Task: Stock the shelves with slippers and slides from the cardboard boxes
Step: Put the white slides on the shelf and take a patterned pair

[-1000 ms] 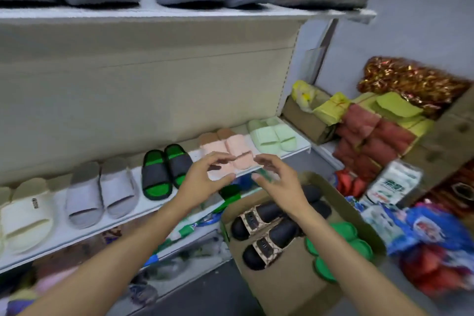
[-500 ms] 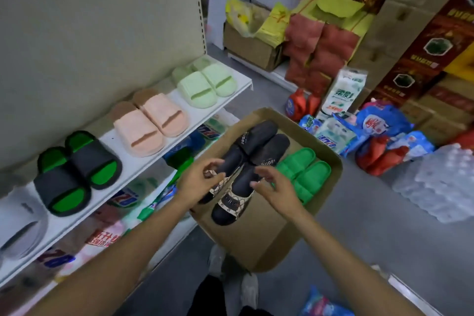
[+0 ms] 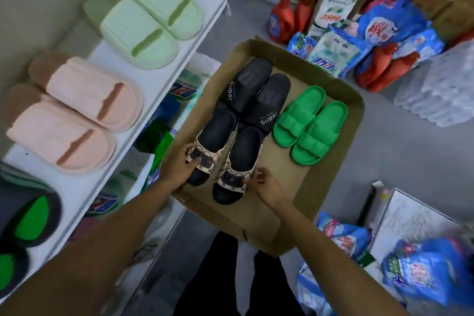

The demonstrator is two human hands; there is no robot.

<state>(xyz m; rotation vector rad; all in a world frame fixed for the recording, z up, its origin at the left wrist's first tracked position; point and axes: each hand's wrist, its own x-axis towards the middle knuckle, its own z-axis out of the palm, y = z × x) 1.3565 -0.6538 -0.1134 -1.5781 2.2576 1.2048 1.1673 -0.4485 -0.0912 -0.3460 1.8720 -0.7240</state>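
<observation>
In the cardboard box (image 3: 320,182), patterned slides (image 3: 218,159).

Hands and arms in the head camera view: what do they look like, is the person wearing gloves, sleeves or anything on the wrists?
Both are bare. The left hand and right hand have no gloves, and no rings show. The forearms are uncovered as far as the picture's lower edge, so no sleeve is in view, and no watch or band shows on either wrist. Below them, dark trousers are visible.

Head view, steeply downward, close
</observation>
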